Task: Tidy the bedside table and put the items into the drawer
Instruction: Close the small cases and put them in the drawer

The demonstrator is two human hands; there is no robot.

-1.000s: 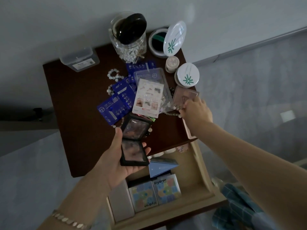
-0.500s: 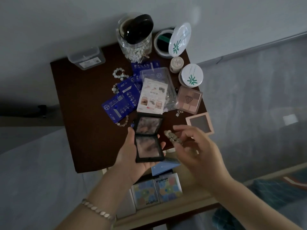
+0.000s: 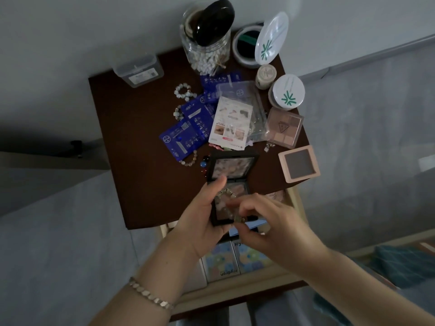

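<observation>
My left hand (image 3: pixel 202 222) holds an open black compact mirror (image 3: pixel 231 170) over the front edge of the dark brown bedside table (image 3: pixel 131 142). My right hand (image 3: pixel 270 224) pinches a beaded bracelet (image 3: pixel 229 203) that lies on the mirror's lower half. Below both hands the light wood drawer (image 3: pixel 235 289) stands open, with two colourful Hydron boxes (image 3: pixel 235 260) and a blue card inside. On the table lie blue sachets (image 3: pixel 186 132), a white leaflet pack (image 3: pixel 230 123), a clear eyeshadow palette (image 3: pixel 283 127) and a pink square compact (image 3: pixel 299 163).
At the table's back stand a glass jar of cotton swabs (image 3: pixel 207 43), a clear plastic box (image 3: pixel 138 69), an open round cushion case (image 3: pixel 261 43), a small jar (image 3: pixel 266 76) and a white round tin (image 3: pixel 287 92). Loose bead bracelets (image 3: pixel 182 92) lie at mid-left. A teal cloth (image 3: pixel 400 267) lies at lower right.
My right hand took the beaded bracelet from beside the eyeshadow palette and carried it toward me onto the mirror. My left hand kept the open compact and raised it a little.
</observation>
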